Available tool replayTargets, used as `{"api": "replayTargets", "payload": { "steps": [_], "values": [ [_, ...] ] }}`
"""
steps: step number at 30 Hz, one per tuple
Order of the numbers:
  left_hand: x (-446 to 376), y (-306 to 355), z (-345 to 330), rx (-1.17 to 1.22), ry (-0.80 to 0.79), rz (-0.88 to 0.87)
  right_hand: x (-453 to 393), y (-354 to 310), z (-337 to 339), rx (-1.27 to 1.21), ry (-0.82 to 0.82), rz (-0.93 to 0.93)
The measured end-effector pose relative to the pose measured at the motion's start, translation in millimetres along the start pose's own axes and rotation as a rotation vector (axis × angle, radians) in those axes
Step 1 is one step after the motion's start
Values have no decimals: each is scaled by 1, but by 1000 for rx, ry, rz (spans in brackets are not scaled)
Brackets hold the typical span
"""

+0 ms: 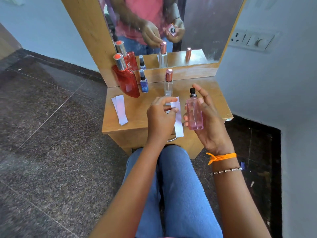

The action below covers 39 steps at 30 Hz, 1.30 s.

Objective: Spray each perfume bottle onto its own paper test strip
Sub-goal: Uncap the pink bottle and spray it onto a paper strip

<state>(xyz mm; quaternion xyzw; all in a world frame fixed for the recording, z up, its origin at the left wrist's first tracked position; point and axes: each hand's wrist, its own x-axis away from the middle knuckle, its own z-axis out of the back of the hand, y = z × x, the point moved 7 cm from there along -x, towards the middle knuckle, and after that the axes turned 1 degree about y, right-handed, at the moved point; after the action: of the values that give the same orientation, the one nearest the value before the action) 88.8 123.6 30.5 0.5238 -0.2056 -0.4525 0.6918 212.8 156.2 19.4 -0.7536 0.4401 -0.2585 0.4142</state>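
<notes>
My right hand (208, 121) grips a pink perfume bottle (194, 114) upright, its black spray nozzle bare and my index finger raised beside the nozzle. My left hand (161, 115) pinches a white paper test strip (178, 121) just left of the bottle. A tall clear bottle with a rose-gold cap (168, 83) stands behind the strip. At the back left stand a red bottle with a silver cap (127, 78) and a small blue spray bottle (143, 81). More white strips (120, 109) lie near the table's left edge.
The small wooden dressing table (137, 121) has a mirror (197, 23) at its back reflecting my hands and the bottles. A wall socket panel (253, 40) is on the right wall. My knees in blue jeans are under the table's front edge.
</notes>
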Motion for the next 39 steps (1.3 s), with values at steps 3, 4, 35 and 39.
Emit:
{"api": "replayTargets", "payload": {
  "steps": [3,4,35,39],
  "values": [
    [-1,-2,8,54,-24,42,0,7,-6,-143,-73,-61],
    [-1,-2,10,63,-23,47,1,8,-8,-179,-97,-71],
    [-4,-12,23,103,2,84,-1,19,0,-461,2,-119],
    [-4,-12,22,117,-4,88,-3,20,0,-417,22,-134]
  ]
}}
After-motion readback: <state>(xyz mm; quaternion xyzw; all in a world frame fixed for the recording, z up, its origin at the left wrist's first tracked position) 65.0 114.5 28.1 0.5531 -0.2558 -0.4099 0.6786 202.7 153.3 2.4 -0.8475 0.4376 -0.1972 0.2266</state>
